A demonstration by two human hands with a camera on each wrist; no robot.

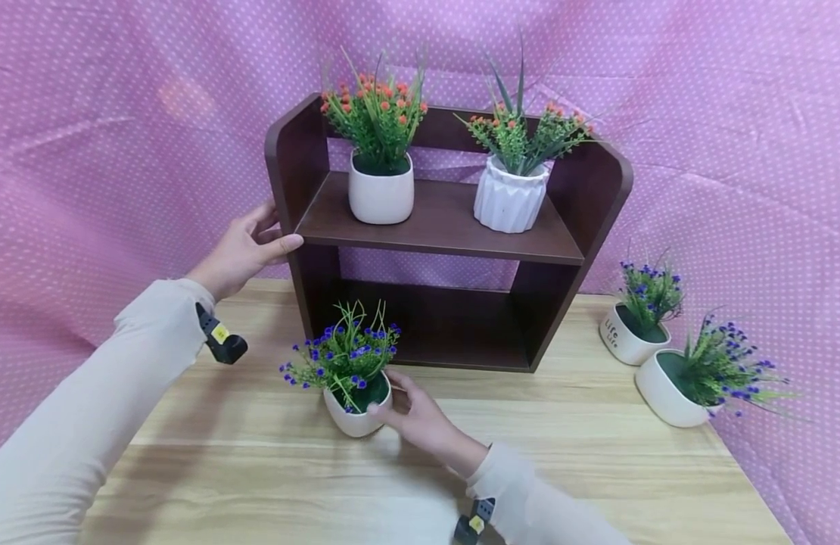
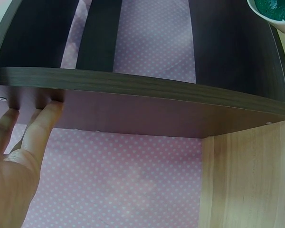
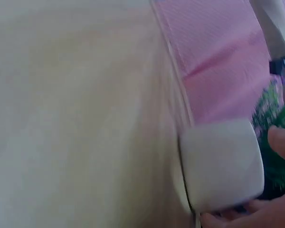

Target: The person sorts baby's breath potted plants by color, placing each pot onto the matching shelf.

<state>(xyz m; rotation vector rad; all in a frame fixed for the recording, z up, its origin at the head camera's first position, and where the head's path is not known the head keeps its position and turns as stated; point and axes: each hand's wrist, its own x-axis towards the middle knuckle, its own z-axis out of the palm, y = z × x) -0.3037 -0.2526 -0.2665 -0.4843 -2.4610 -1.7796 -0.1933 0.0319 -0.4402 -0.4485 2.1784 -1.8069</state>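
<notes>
My left hand [image 1: 239,250] grips the left side panel of a dark brown two-tier wooden shelf [image 1: 434,219], thumb at the front edge. In the left wrist view, the fingers [image 2: 42,128] press against the panel's outer face. My right hand [image 1: 420,420] holds a white pot [image 1: 355,416] of artificial purple flowers [image 1: 352,352] by its right side, thumb at the rim. This potted plant is in front of the shelf's lower left. In the right wrist view the pot's white wall [image 3: 221,166] shows close over the tabletop, beside the fingers.
On the upper tier stand a smooth white pot [image 1: 381,198] and a ribbed white pot [image 1: 508,198], both with orange flowers. Two white pots with purple flowers, one lettered [image 1: 624,341] and one plain [image 1: 675,397], sit at the right of the wooden table [image 1: 256,469]. Pink dotted cloth [image 1: 154,113] hangs behind.
</notes>
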